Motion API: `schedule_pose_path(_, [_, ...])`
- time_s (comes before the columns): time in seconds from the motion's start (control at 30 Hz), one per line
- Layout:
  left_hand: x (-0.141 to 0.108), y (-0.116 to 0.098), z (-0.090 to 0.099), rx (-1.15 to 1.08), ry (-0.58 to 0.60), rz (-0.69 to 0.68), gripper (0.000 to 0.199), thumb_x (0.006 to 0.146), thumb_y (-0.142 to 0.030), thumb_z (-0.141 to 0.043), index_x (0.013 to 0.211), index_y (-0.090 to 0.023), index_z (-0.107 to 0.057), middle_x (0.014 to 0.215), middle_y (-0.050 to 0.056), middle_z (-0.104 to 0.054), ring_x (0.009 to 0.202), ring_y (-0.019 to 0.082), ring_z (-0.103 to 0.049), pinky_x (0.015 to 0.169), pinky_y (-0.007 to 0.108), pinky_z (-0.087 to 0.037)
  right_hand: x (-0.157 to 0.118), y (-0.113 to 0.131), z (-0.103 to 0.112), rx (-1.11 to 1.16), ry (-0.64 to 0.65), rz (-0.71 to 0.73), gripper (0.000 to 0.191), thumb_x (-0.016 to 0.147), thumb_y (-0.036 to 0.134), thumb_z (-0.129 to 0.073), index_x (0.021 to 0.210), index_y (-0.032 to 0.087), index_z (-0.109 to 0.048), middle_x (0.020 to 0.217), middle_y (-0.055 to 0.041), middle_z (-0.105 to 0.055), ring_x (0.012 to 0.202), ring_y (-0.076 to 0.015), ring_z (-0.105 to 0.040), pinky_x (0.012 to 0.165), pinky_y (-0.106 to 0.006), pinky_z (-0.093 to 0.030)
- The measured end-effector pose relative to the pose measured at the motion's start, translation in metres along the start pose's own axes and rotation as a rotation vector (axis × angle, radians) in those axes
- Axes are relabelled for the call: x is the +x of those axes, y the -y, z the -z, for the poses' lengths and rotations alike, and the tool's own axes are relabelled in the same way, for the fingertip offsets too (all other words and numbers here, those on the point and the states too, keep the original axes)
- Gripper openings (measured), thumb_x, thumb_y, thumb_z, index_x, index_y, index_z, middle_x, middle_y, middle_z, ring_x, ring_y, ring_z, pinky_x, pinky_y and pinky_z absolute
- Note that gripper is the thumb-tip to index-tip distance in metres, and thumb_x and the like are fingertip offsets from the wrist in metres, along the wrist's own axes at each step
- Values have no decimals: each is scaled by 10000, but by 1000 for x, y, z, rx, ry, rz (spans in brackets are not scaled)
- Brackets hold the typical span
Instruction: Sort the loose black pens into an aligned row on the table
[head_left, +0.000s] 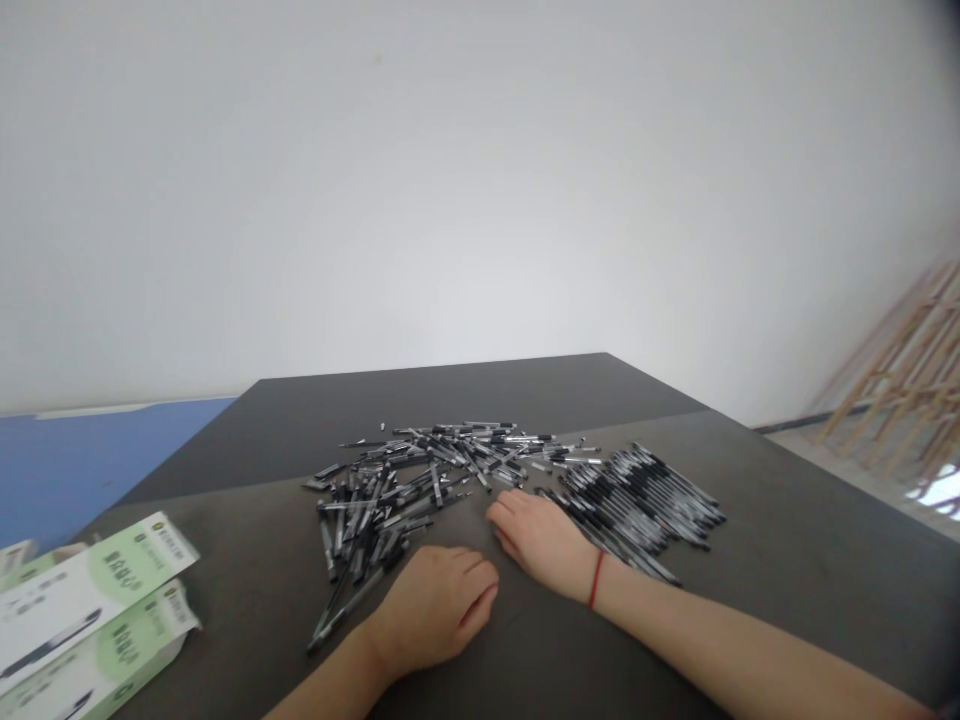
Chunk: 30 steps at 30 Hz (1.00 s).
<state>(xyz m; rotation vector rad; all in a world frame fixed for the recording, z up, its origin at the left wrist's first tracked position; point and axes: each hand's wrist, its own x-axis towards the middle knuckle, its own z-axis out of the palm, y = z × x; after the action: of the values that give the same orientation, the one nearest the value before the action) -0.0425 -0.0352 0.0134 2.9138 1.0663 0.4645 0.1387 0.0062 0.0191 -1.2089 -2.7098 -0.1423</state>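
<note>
Black and clear pens (405,490) lie in a loose, crisscrossed pile on the dark table (495,390). To their right, another group of pens (645,500) is laid side by side, roughly parallel. My left hand (441,608) rests at the near edge of the loose pile with its fingers curled in; whether anything is inside is hidden. My right hand (541,540), a red string on its wrist, lies palm down against the left side of the aligned pens, fingers bent and close together. What may be under its fingers cannot be seen.
White and green pen boxes (97,610) are stacked at the table's near left. A blue surface (112,450) shows beyond the left edge. Wooden frames (907,380) stand on the floor to the right, and a pale wall rises behind the table.
</note>
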Motion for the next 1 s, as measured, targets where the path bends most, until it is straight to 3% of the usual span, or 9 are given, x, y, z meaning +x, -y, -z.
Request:
schedule_pose_path(0.1, [-2,-3,2,15,47,-94,146,850,-208,-475,720,-196,-540,702,-1,-605,644,139,-553,583,242,-377,33,23,-4,104,-7,-8,115,882,219,-489,969,168,-544,939,-56,-620,895,-186,-573,729,-276,-423])
schedule_pose_path(0.27, [-2,-2,3,9,32,-86,157,862,-213,-450,735,-196,-541,704,-2,-610,633,136,-553,574,247,-380,77,38,-11,150,30,-301,322,902,429,-428,975,140,-551,869,-96,-674,798,-228,-649,659,-303,-459])
schedule_pose_path(0.47, [-2,-1,0,14,36,-49,145,858,-218,-460,746,-197,-549,705,-1,-618,637,142,-564,578,244,-390,91,36,-16,159,78,-348,257,894,337,-439,922,124,-582,859,-131,-683,813,-236,-660,674,-306,-463])
schedule_pose_path(0.67, [0,9,-1,-146,-66,204,179,866,-183,-419,726,-195,-530,697,-6,-606,645,132,-565,598,236,-386,61,16,-7,266,33,-346,218,902,324,-438,845,161,-570,790,-68,-668,748,-175,-630,661,-257,-426])
schedule_pose_path(0.77, [1,13,-1,-258,-172,384,193,896,-231,-387,771,-202,-532,708,-9,-590,654,140,-558,608,249,-397,30,7,-5,639,-29,-320,207,892,300,-453,744,171,-519,666,2,-604,619,-112,-560,585,-207,-401])
schedule_pose_path(0.9, [4,16,-9,-527,-321,555,193,921,-325,-366,884,-208,-516,767,-10,-588,695,147,-566,648,270,-440,-7,11,-10,1072,99,-353,157,888,282,-429,780,181,-483,613,45,-554,462,-76,-454,436,-172,-342])
schedule_pose_path(1.0, [5,19,-17,-752,-404,603,230,905,-376,-387,958,-194,-516,794,8,-603,702,153,-577,636,280,-464,-21,20,-8,980,116,-258,117,856,256,-495,772,179,-519,627,38,-586,514,-83,-491,493,-180,-350])
